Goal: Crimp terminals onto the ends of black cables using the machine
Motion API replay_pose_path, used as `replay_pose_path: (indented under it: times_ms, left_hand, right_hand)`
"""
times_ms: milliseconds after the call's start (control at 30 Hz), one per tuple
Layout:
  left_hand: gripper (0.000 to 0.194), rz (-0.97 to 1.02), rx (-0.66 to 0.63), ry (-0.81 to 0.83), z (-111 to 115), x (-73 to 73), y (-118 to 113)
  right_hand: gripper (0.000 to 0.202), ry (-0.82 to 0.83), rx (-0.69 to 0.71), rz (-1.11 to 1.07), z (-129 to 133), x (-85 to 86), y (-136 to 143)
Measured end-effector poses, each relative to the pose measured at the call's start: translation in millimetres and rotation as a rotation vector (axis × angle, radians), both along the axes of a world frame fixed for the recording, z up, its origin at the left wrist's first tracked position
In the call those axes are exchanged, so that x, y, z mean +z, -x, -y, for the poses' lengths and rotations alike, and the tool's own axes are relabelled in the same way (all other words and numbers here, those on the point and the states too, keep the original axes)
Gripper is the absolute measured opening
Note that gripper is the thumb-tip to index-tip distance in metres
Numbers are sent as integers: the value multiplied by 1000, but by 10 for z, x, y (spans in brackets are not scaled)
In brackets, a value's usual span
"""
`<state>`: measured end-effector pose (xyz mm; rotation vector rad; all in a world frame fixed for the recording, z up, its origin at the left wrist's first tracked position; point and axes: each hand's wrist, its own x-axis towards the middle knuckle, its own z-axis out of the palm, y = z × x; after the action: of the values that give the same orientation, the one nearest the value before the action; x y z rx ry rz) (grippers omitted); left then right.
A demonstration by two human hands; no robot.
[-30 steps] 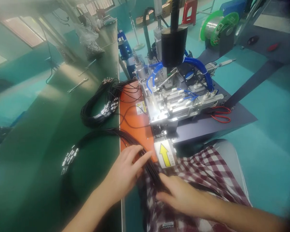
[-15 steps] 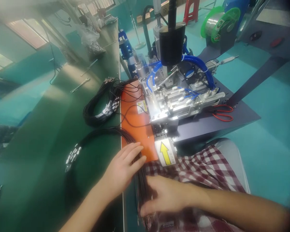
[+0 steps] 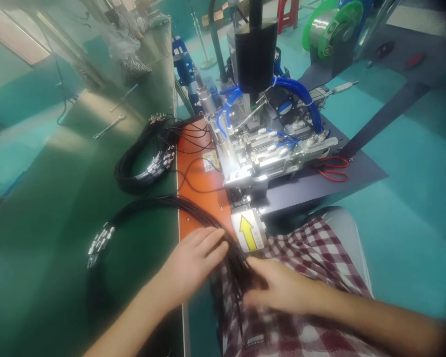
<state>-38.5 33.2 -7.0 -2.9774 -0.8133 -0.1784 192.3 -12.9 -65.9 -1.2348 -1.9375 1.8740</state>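
A bundle of thin black cables (image 3: 197, 212) curves from the green table across the orange plate (image 3: 196, 186) and hangs over its front edge. My left hand (image 3: 195, 260) is closed on the bundle near the plate's edge, fingers across the top. Further along, my right hand (image 3: 278, 285) grips the same bundle above the checked apron (image 3: 301, 258), thumb and fingers around it. White connector ends (image 3: 101, 242) of the cables lie on the table at left. Part of the hanging cables is blurred and hidden behind my right hand.
A second coil of black cables (image 3: 124, 173) rests partly on the plate. Behind it stands a metal machine (image 3: 260, 158) with blue hoses and a yellow-arrow label (image 3: 247, 232). Red-handled scissors (image 3: 334, 168) lie on its base. A green wire spool (image 3: 332, 29) is behind.
My right hand has moved up and to the right along with the cables, away from the table's edge. My left hand stays on the bundle. The camera view has shifted slightly.
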Motion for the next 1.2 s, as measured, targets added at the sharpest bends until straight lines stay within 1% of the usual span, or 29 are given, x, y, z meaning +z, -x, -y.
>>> replay_pose_path:
  times_ms: [100,200,300,400,533,633,700,767,833,900,967,1000,1033,1067,1100,1133,1200]
  left_hand:
    - [19,36,-49,2,-43,99,42]
    - [20,15,-15,58,-81,152,55]
    - [22,-55,-15,58,-100,135,46]
    - [22,-76,-81,-19,-122,88,30]
    - [20,-27,-155,-108,-168,44,19]
    - [21,-26,-178,-115,-174,38,56]
    - [22,-37,-186,-113,-161,61,124]
    - [23,-31,-184,-116,-151,118,219]
    - [25,15,-150,-91,-162,207,310]
    - [26,76,-73,-71,-195,301,359]
    - [25,116,13,-129,-229,359,350]
    - [25,137,60,-176,-238,362,327]
    - [24,155,113,-216,-236,343,297]
    - [22,180,158,-243,-224,304,265]
    - [20,191,202,-235,-202,246,234]
    - [17,208,232,-219,-174,176,207]
    - [14,227,279,-174,-114,29,170]
  right_hand:
    - [36,5,-101,-16,-8,-6,-193]
    - [43,47,-179,-80,-33,-18,-360]
    - [49,145,-217,-119,-58,-35,-442]
    - [46,138,-209,-102,-55,-12,-423]
    - [42,4,-127,-24,5,75,-314]
    - [35,-84,28,43,73,84,-240]
    - [28,-124,123,72,107,58,-204]
    - [22,-179,174,101,123,38,-170]
    - [20,-222,200,133,121,49,-130]
    - [22,-231,242,154,105,95,-87]
    - [24,-241,294,161,75,157,-66]
    - [24,-251,301,166,52,186,-73]
    - [24,-257,282,169,24,212,-95]
    - [23,-248,233,172,-8,233,-132]
    - [24,-217,153,167,-42,248,-178]
    - [29,-156,47,143,-75,259,-229]
    - [43,-16,-156,69,-120,273,-315]
